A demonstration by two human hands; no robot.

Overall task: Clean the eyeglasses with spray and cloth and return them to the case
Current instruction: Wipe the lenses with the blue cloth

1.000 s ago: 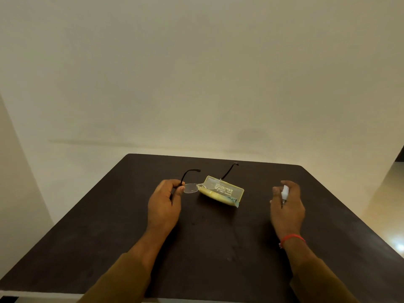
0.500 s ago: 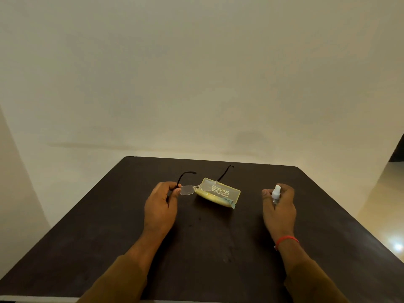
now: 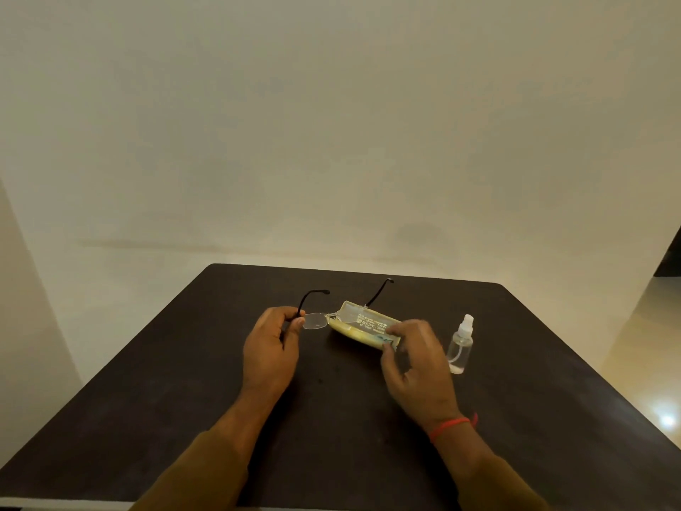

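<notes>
A: Our left hand (image 3: pixel 271 344) has its grip pinched closed on the eyeglasses (image 3: pixel 315 320), thumb and fingers at the left lens by the hinge, the pair lifted off the counter (image 3: pixel 184 381).

B: And our right hand (image 3: pixel 416 357)?

A: Fingers loosely curled at the right end of the yellow case (image 3: pixel 363 326). We cannot tell whether that grip has closed on anything; the fingertips are blurred.

B: Which way do the glasses lie?

A: Long axis left to right, lenses facing us, both dark temples pointing away toward the far edge. The right lens overlaps the case in our view.

B: The spray bottle (image 3: pixel 460 346)?

A: Upright just right of our right hand, apart from it, nozzle on top.

B: Room to move?

A: Bare counter lies open on the near side and to the left. The far edge sits close behind the temple tips, and the right edge is well beyond the bottle.
</notes>
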